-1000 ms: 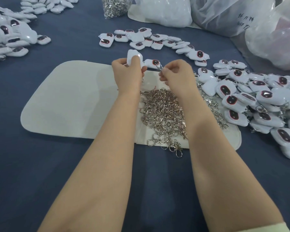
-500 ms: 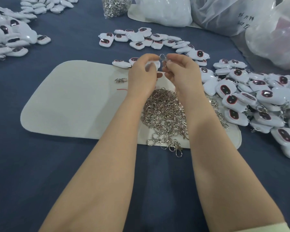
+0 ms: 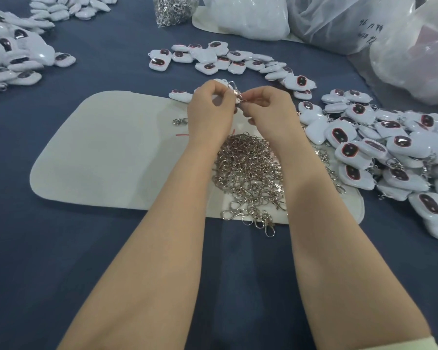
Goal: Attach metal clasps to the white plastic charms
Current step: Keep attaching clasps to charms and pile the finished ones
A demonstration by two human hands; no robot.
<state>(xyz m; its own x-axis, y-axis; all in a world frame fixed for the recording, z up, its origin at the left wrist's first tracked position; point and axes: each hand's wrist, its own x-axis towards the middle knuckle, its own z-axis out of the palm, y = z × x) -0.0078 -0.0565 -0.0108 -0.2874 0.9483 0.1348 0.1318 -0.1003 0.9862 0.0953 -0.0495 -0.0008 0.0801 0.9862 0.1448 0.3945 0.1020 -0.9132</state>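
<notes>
Blue cloth (image 3: 61, 248) bears a white mat (image 3: 111, 160), left fingers (image 3: 212, 91) gripping a charm (image 3: 220, 81), right fingers (image 3: 257, 96) pinching a clasp (image 3: 234, 88).

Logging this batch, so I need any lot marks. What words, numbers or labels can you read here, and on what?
"96 71": handwritten in dark ink on the clear plastic bag at the top right. The strokes are tilted, so this is a best reading.
Further handwriting beneath it on the same bag: too blurred to read.
white charms and metal clasps: no text visible.
</notes>
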